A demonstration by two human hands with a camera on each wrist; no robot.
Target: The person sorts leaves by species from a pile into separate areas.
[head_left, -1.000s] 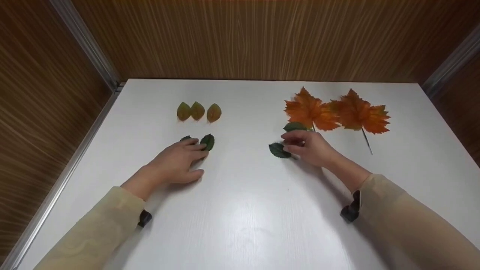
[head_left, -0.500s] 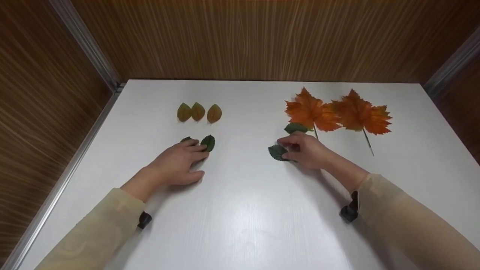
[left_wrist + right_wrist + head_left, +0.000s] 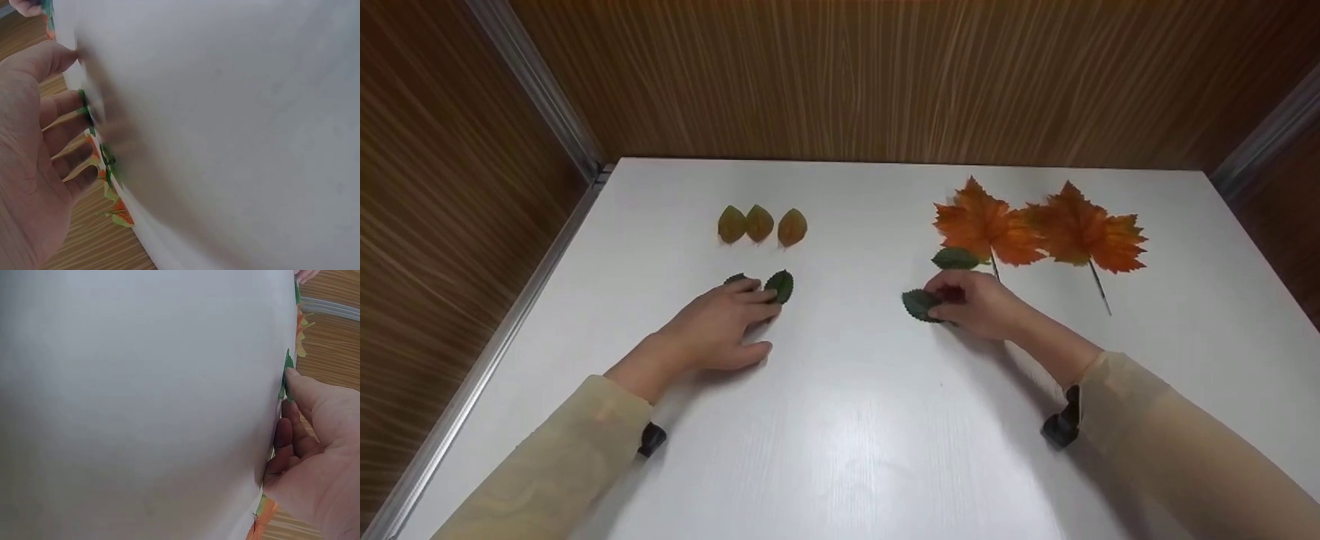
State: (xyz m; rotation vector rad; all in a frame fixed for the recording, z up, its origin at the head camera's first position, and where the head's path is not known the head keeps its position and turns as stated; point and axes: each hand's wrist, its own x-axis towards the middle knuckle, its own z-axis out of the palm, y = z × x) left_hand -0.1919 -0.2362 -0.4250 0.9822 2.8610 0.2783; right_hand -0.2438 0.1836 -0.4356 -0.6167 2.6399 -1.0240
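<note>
In the head view my left hand point(image 3: 720, 326) lies palm down with its fingers spread and nearly straight. Its fingertips rest on two dark green leaves, the right one point(image 3: 781, 286) showing more than the left one point(image 3: 736, 278). On the other side, my right hand point(image 3: 979, 304) has its thumb and forefinger at the stem end of another green leaf point(image 3: 919, 305) and pinches it low over the table. The right wrist view shows the thumb against that leaf point(image 3: 289, 377). A further green leaf point(image 3: 956, 259) lies just beyond the right hand's knuckles.
Three yellow-brown leaves point(image 3: 759, 223) lie in a row at the back left of the white table point(image 3: 840, 420). Two orange maple leaves point(image 3: 986, 223) with dark stems lie side by side at the back right. Wood-grain panels point(image 3: 840, 82) stand behind and left.
The right forefinger has shifted over the green leaf and curled back toward the thumb, and that leaf has turned slightly. The left hand stays in place on its leaves.
</note>
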